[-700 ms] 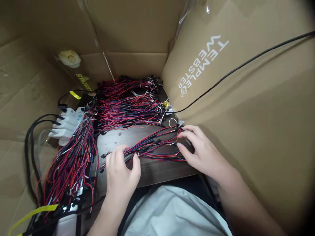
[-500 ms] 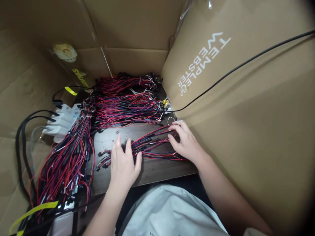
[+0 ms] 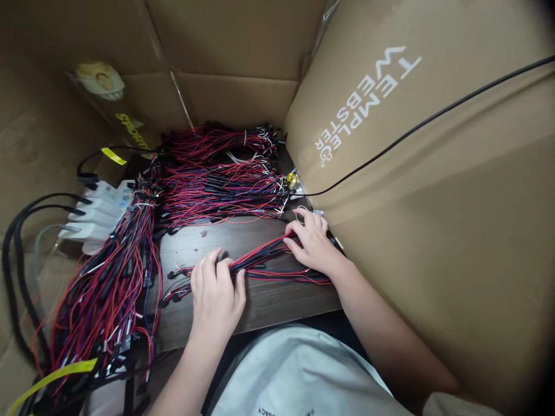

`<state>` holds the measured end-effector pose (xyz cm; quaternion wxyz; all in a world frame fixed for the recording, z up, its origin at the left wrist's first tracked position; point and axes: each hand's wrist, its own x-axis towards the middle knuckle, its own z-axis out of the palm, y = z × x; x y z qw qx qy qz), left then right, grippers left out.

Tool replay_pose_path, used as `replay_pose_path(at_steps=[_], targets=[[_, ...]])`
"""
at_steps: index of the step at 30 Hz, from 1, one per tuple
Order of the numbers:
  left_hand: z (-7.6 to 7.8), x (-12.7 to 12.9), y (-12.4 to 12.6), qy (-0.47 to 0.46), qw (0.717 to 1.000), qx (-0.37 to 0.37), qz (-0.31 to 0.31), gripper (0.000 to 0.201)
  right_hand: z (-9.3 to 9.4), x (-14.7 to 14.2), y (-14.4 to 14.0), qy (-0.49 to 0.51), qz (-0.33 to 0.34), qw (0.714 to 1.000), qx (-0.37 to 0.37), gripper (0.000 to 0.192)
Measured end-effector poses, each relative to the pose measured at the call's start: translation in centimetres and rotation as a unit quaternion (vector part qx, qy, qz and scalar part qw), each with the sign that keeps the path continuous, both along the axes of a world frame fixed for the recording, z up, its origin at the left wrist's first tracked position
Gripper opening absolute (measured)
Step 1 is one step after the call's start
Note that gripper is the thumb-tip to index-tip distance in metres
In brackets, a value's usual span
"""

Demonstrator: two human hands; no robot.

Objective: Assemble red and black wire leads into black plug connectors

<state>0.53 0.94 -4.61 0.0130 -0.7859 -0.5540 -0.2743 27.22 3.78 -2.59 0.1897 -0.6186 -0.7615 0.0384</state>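
Note:
A small bundle of red, blue and black wires lies across the dark wooden table in front of me. My left hand grips the bundle near its left end, fingers curled over the wires. Over at the bundle's right end, my right hand pinches the wires together, close to the cardboard wall.
Larger wire bundles lie at the back of the table, and another heap hangs off its left side. White power adapters with black cables sit at left. Cardboard walls enclose the table; a black cable crosses the right wall.
My left hand went from flat and spread over the wires to closed around them. My right hand slid left and shut on the bundle's right end. The wires are drawn tighter together.

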Motion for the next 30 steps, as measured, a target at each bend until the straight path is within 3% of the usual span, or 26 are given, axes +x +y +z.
replay_pose_path(at_steps=[3,6,11,13,16,19,21,26,30], targets=[[0.0,-0.3,-0.1,-0.044,0.999,0.018,0.027,0.02,0.5,0.3,0.1,0.04,0.03,0.996,0.068,0.002],[0.1,-0.6,-0.2,-0.06,0.997,0.036,0.046,0.014,1.3,0.8,0.1,0.106,0.081,0.981,0.144,0.006],[0.5,-0.8,-0.3,-0.033,0.995,0.064,0.066,0.033,4.4,1.0,-0.3,0.153,0.195,0.958,0.142,0.005],[0.7,-1.2,-0.2,-0.023,0.996,0.068,0.06,0.025,6.2,0.7,-0.9,0.158,0.206,0.953,0.153,0.008],[1.3,-2.2,0.1,-0.02,0.993,0.098,0.058,0.005,8.6,0.2,-2.0,0.175,0.204,0.946,0.183,0.013],[2.1,-3.4,0.4,-0.045,0.988,0.135,0.061,0.004,10.0,0.0,-2.7,0.207,0.177,0.94,0.204,0.017],[2.6,-4.0,0.4,-0.07,0.988,0.125,0.049,0.007,10.2,0.0,-2.7,0.225,0.16,0.936,0.217,0.018],[3.2,-3.7,0.2,-0.107,0.994,0.004,-0.036,0.03,9.7,-0.7,-2.3,0.262,0.118,0.933,0.216,0.017],[3.1,-3.1,0.2,-0.074,0.997,0.017,-0.027,0.028,9.4,-1.3,-2.3,0.323,0.077,0.92,0.207,0.015]])
